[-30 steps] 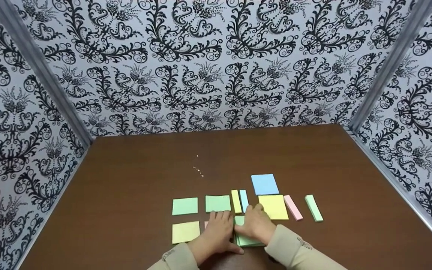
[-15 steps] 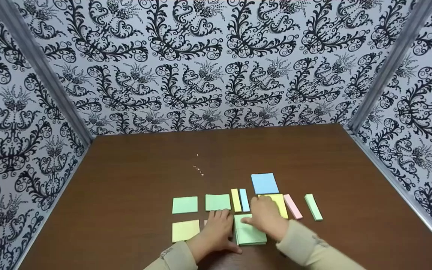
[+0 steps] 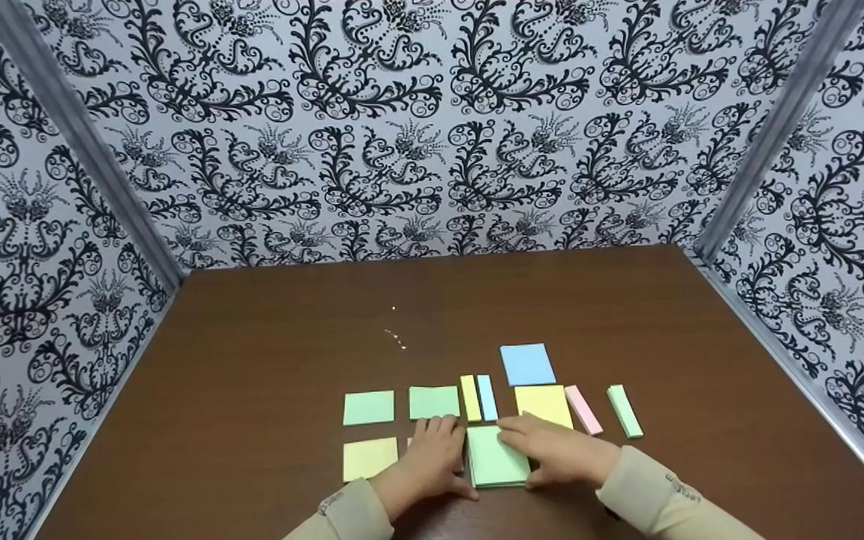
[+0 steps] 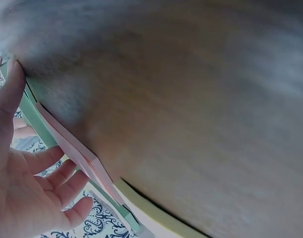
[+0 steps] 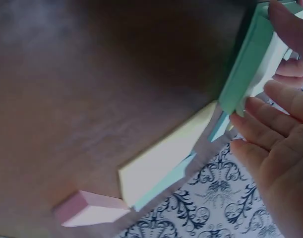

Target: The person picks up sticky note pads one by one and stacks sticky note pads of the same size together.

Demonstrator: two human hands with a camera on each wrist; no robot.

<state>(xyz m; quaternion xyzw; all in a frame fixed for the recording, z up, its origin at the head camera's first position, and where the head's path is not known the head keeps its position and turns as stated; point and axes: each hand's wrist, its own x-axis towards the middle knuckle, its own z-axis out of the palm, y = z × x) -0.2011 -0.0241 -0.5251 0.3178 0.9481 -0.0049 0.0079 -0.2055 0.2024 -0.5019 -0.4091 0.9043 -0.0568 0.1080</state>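
A stack of square green sticky notes (image 3: 496, 457) lies between my two hands. My left hand (image 3: 432, 456) rests along its left side, thumb by the near corner. Under and beside that hand is a pink sticky note pad (image 4: 74, 146), mostly hidden in the head view. The left wrist view has the fingers loosely bent next to the pink pad. My right hand (image 3: 563, 450) touches the stack's right side with relaxed fingers at the far corner and thumb (image 5: 290, 22) at the near one, as the right wrist view confirms.
Beyond the stack lie yellow (image 3: 471, 397) and blue (image 3: 487, 397) strip pads, a yellow square pad (image 3: 544, 403) and a blue one (image 3: 527, 365). Pink (image 3: 583, 409) and green (image 3: 625, 411) strips are to the right. Left are two green pads (image 3: 369, 407) (image 3: 433, 403) and a yellow pad (image 3: 369, 459).
My right hand has lifted off the top of the green stack, swung right over the yellow pad, and come back down to the stack's right side. The left hand has stayed in place.
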